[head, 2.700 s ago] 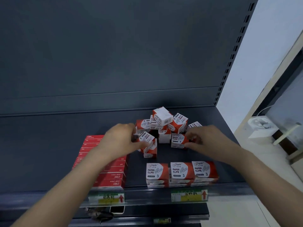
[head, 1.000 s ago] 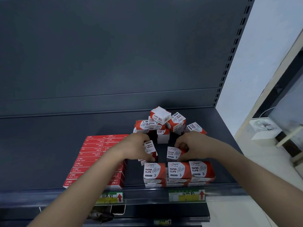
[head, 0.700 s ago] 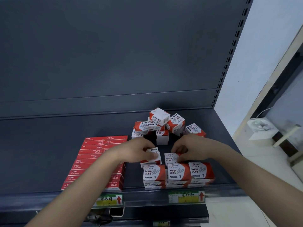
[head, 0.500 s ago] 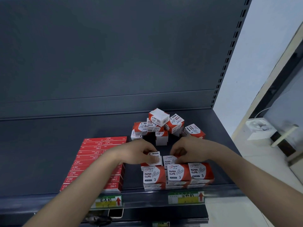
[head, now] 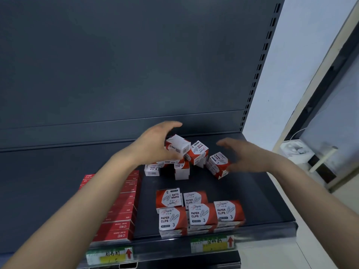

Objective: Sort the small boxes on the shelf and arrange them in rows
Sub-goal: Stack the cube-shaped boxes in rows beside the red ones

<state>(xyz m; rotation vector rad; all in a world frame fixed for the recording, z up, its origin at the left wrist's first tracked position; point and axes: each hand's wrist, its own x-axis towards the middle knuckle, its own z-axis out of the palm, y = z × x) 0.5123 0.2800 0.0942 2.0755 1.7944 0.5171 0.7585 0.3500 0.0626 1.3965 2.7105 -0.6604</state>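
Nearest us, at the shelf (head: 272, 220) lip, three red-and-white paper-clip boxes (head: 202, 215) stand in a row, with two more just behind. Farther back lies the jumbled pile (head: 181, 166). Our left hand (head: 153, 146) arches, fingers spread, over the top box (head: 177, 145); our right hand (head: 246, 157) is open beside a tilted box (head: 217, 165), holding nothing. We judge this the fetching step: next, each hand must close on its box

Left hand (head: 153, 146) arched over the top box (head: 178, 145) of the pile (head: 181, 168), right hand (head: 247, 158) spread beside a tilted box (head: 217, 165)
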